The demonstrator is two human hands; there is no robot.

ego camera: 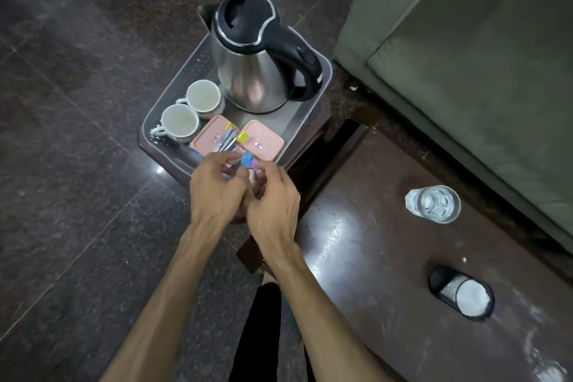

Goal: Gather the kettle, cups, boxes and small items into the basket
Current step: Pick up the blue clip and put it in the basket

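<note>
A grey plastic basket [173, 93] sits on a small dark stool. Inside it stand a steel kettle [251, 71] with a black lid and handle, two white cups [203, 96] [179, 121], and two pink boxes [206, 136] [263, 139]. Small sachets [231, 138] in blue, yellow and purple lie fanned between the boxes. My left hand [214, 189] pinches the near ends of the sachets over the basket's front edge. My right hand [273, 198] is beside it, its fingers curled around the same bundle.
A dark wooden table [387, 257] on the right carries a glass of water [434, 203] and a black mesh holder [462, 295]. A green sofa [480, 56] stands behind it. Dark stone floor [77, 133] lies to the left.
</note>
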